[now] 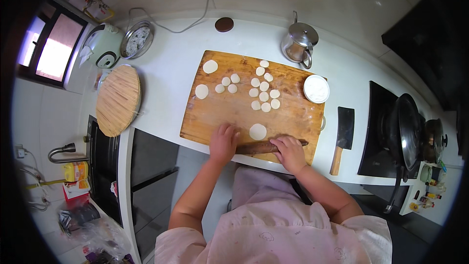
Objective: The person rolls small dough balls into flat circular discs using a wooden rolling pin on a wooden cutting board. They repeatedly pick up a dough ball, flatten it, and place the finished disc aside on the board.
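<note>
A dark wooden rolling pin (255,147) lies crosswise near the front edge of the wooden board (195,122). My right hand (290,153) grips it toward its right end, fingers bent over the top. At the other end my left hand (223,143) is closed, covering the pin's left tip. Just beyond the pin lies a flat round dough wrapper (258,131), touched by neither hand. Two more rolled wrappers, one a dough round (210,66), rest at the board's left side. Several small dough pieces (264,86) sit in groups farther back.
A white bowl of flour (316,89) stands on the board's right corner. Right of it lie a cleaver (345,129) and a black stove with a wok (408,129). A metal pot (299,41) is behind. Leftward are a round slatted lid (118,100), a metal basin (137,41) and a sink (103,166).
</note>
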The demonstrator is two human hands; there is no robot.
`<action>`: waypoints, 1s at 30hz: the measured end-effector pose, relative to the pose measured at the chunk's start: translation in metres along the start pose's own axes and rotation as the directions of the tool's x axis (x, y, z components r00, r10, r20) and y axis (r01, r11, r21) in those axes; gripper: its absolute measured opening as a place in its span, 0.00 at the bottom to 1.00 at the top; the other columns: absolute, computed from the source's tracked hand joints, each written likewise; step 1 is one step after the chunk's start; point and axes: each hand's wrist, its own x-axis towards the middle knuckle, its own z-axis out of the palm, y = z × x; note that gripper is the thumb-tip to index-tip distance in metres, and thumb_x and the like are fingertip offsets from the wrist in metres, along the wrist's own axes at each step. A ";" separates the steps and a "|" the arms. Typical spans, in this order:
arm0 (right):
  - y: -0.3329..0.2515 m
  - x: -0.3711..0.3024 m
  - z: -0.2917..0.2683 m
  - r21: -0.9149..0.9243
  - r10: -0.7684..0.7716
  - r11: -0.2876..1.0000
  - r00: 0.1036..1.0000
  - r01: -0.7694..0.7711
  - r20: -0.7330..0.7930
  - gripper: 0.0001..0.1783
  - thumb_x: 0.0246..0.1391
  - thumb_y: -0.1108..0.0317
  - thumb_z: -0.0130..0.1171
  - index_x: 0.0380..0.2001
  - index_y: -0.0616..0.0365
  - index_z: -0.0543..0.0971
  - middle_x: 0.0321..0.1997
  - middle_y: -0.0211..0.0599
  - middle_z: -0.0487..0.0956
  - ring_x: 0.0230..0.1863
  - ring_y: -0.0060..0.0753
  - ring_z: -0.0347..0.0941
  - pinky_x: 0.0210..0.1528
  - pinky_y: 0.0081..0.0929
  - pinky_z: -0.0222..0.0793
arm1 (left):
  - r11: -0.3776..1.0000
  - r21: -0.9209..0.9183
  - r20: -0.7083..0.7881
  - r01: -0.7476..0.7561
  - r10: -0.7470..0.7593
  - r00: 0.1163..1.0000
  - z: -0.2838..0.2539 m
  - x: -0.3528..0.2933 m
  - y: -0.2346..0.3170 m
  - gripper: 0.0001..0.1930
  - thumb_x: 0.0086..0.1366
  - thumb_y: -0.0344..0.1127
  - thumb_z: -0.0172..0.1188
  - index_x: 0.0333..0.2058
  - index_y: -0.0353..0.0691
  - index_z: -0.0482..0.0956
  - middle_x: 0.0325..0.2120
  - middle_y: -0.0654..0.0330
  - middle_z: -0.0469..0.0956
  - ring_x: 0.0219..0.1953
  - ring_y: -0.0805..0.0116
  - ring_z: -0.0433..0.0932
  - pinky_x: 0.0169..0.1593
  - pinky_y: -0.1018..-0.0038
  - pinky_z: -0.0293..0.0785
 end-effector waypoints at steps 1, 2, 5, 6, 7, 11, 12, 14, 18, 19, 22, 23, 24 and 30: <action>0.002 0.008 0.000 -0.007 -0.013 1.000 1.000 0.013 -0.006 0.29 0.43 0.68 0.70 0.53 0.50 0.79 0.49 0.33 0.76 0.54 0.42 0.71 0.56 0.41 0.67 | 0.999 0.042 -0.003 -0.008 0.008 1.000 -0.003 -0.008 0.003 0.21 0.64 0.39 0.61 0.55 0.41 0.76 0.53 0.50 0.75 0.57 0.47 0.71 0.60 0.52 0.66; 0.004 0.018 -0.001 -0.015 -0.026 1.000 1.000 0.026 -0.012 0.30 0.43 0.68 0.70 0.53 0.51 0.78 0.50 0.33 0.76 0.55 0.42 0.71 0.56 0.41 0.67 | 0.993 0.107 0.019 -0.048 0.046 0.999 0.000 -0.017 0.000 0.25 0.65 0.41 0.60 0.59 0.42 0.73 0.58 0.50 0.72 0.62 0.47 0.67 0.65 0.50 0.61; 0.004 0.046 -0.007 -0.098 -0.071 0.993 0.997 0.071 0.004 0.32 0.49 0.60 0.68 0.59 0.52 0.74 0.60 0.38 0.72 0.62 0.46 0.66 0.65 0.42 0.63 | 0.982 0.185 0.076 -0.048 0.035 0.997 0.003 -0.017 -0.003 0.30 0.68 0.43 0.56 0.68 0.45 0.63 0.68 0.50 0.61 0.71 0.47 0.57 0.72 0.45 0.48; 0.005 0.058 -0.006 -0.148 -0.085 0.986 0.996 0.080 -0.026 0.33 0.51 0.57 0.67 0.61 0.52 0.73 0.63 0.39 0.70 0.65 0.47 0.64 0.67 0.42 0.61 | 0.979 0.199 0.060 -0.039 0.027 0.998 0.006 -0.010 -0.005 0.31 0.69 0.44 0.54 0.69 0.45 0.62 0.70 0.50 0.58 0.72 0.47 0.55 0.72 0.44 0.46; 0.006 0.068 -0.005 -0.194 -0.101 0.977 0.993 0.088 -0.056 0.34 0.53 0.54 0.66 0.62 0.51 0.71 0.66 0.41 0.68 0.68 0.48 0.62 0.70 0.43 0.59 | 0.976 0.214 0.045 -0.029 0.020 0.999 0.007 -0.004 -0.007 0.31 0.70 0.44 0.53 0.70 0.46 0.61 0.71 0.50 0.56 0.73 0.46 0.53 0.73 0.44 0.44; 0.023 0.114 0.004 -0.235 -0.037 0.972 0.995 0.014 -0.093 0.37 0.57 0.49 0.63 0.66 0.52 0.68 0.72 0.42 0.63 0.73 0.52 0.56 0.74 0.45 0.53 | 0.969 0.246 -0.085 0.027 -0.006 0.996 0.019 0.040 -0.025 0.32 0.69 0.48 0.54 0.70 0.47 0.61 0.72 0.51 0.54 0.73 0.47 0.53 0.73 0.44 0.45; 0.025 0.121 0.006 -0.244 -0.008 0.970 0.996 -0.014 -0.085 0.37 0.57 0.50 0.63 0.67 0.52 0.67 0.73 0.42 0.63 0.73 0.52 0.55 0.74 0.45 0.53 | 0.969 0.245 -0.105 0.040 -0.015 0.994 0.020 0.045 -0.026 0.33 0.69 0.48 0.55 0.69 0.47 0.62 0.72 0.51 0.55 0.73 0.47 0.54 0.73 0.44 0.46; 0.026 0.119 0.006 -0.233 0.007 0.972 0.997 -0.025 -0.074 0.38 0.57 0.50 0.63 0.67 0.52 0.66 0.73 0.42 0.62 0.74 0.52 0.55 0.74 0.46 0.53 | 0.967 0.252 -0.101 0.027 -0.001 0.995 0.019 0.044 -0.026 0.33 0.69 0.49 0.55 0.69 0.46 0.62 0.72 0.51 0.55 0.73 0.47 0.54 0.72 0.44 0.47; 0.017 0.069 0.002 -0.182 -0.038 0.983 0.999 0.031 -0.031 0.41 0.56 0.50 0.64 0.68 0.55 0.65 0.74 0.43 0.62 0.73 0.52 0.56 0.74 0.47 0.53 | 0.972 0.220 0.048 -0.080 0.071 0.996 0.002 0.007 -0.008 0.32 0.70 0.49 0.53 0.69 0.45 0.62 0.71 0.50 0.57 0.71 0.46 0.57 0.70 0.45 0.51; 0.014 0.055 0.002 -0.176 -0.046 0.984 0.999 0.043 -0.015 0.41 0.55 0.51 0.64 0.68 0.55 0.64 0.73 0.43 0.62 0.73 0.52 0.56 0.74 0.48 0.53 | 0.979 0.185 0.076 -0.086 0.073 0.994 0.001 -0.001 -0.006 0.32 0.69 0.50 0.55 0.68 0.44 0.63 0.69 0.51 0.60 0.70 0.47 0.59 0.70 0.46 0.54; 0.003 0.023 0.000 -0.138 -0.052 0.989 0.998 0.056 0.035 0.41 0.54 0.53 0.65 0.67 0.57 0.65 0.72 0.44 0.63 0.72 0.52 0.59 0.73 0.48 0.53 | 0.995 0.069 0.168 -0.078 0.066 0.984 -0.002 -0.017 0.000 0.32 0.66 0.50 0.60 0.65 0.42 0.68 0.66 0.52 0.66 0.66 0.50 0.66 0.68 0.52 0.61; 0.003 0.015 0.002 -0.119 -0.051 0.991 0.998 0.053 0.024 0.41 0.53 0.55 0.66 0.67 0.57 0.64 0.71 0.44 0.65 0.71 0.51 0.60 0.73 0.48 0.54 | 0.999 0.022 0.193 -0.048 0.043 0.980 -0.003 -0.015 0.003 0.32 0.65 0.49 0.61 0.64 0.42 0.69 0.65 0.52 0.68 0.66 0.50 0.67 0.67 0.54 0.62; 0.004 0.009 0.006 -0.101 -0.050 0.994 0.999 0.051 0.011 0.42 0.52 0.56 0.67 0.68 0.57 0.64 0.69 0.44 0.67 0.70 0.50 0.61 0.73 0.47 0.54 | 1.000 -0.024 0.218 -0.017 0.022 0.976 -0.004 -0.012 0.007 0.31 0.64 0.48 0.63 0.63 0.43 0.70 0.64 0.52 0.69 0.65 0.50 0.68 0.66 0.56 0.64; 0.003 0.013 0.004 -0.072 -0.041 0.996 0.999 0.042 0.017 0.36 0.44 0.67 0.70 0.60 0.53 0.73 0.54 0.38 0.75 0.59 0.47 0.69 0.67 0.45 0.61 | 0.967 -0.241 0.488 -0.088 0.199 0.850 0.001 0.035 0.030 0.35 0.54 0.42 0.72 0.61 0.46 0.73 0.61 0.55 0.73 0.62 0.52 0.71 0.63 0.59 0.68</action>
